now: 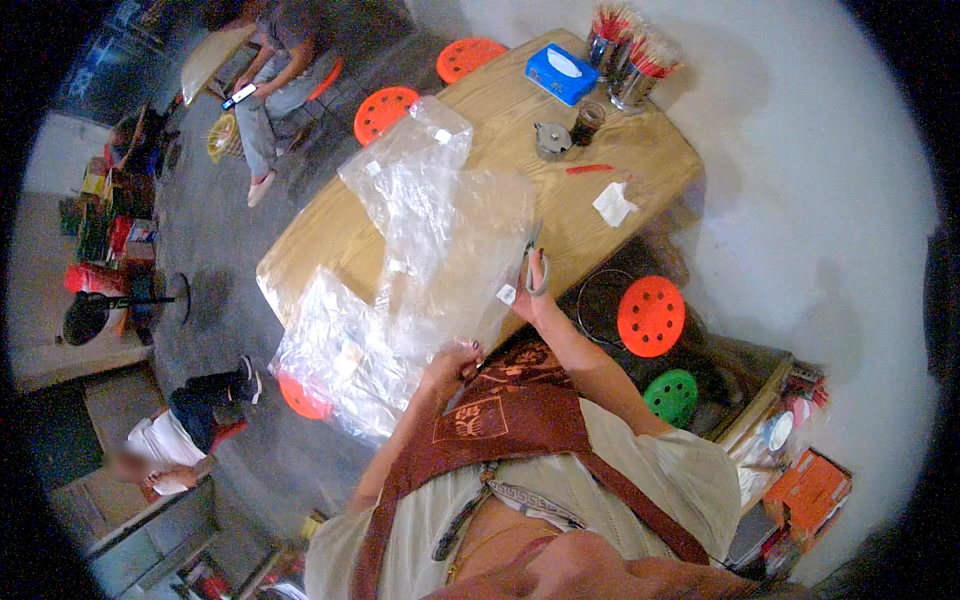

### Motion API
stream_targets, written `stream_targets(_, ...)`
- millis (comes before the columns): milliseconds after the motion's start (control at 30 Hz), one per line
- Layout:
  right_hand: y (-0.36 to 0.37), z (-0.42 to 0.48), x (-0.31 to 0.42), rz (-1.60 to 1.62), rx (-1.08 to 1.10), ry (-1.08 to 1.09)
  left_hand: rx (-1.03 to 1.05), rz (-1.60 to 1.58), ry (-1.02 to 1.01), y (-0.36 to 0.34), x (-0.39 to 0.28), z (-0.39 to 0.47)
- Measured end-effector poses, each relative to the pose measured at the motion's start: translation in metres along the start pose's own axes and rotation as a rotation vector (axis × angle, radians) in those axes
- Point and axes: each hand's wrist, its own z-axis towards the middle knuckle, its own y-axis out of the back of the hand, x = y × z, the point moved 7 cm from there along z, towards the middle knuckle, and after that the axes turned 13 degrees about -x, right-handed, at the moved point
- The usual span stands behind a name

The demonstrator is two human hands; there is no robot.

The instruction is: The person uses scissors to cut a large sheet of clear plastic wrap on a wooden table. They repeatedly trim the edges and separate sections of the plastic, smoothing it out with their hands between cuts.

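Note:
A large clear plastic sheet [487, 225] is spread over the wooden table [495, 112] before me. My left hand [454, 361] grips its near edge at the table's front, close to my apron. A narrow grey thing, perhaps a blade, shows below that hand. Grey-handled scissors [537, 276] are in my right hand [531, 300], their blades pointing away from me along the sheet's right edge. Beside this hand, a small white label [506, 294] sticks to the plastic. More crumpled clear plastic [330, 337] drapes over the table's left end, partly covering an orange stool [304, 397].
A blue tissue box [561, 73], metal chopstick holders [634, 86], a lidded metal pot [553, 139] and a dark jar [588, 124] stand at the far end. A crumpled tissue [615, 204] lies right. Stools, including an orange one [651, 316], surround the table. Two people sit leftward.

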Motion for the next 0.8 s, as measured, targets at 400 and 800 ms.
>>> stream_targets(400,0.0,0.029,0.039,0.038,0.103,0.101,-0.186,0.207,0.086,0.026,0.01,-0.041)
stream_targets(800,-0.028,0.014,0.059,-0.001,0.012,0.115,-0.118,0.163,0.015,0.023,0.008,-0.044)
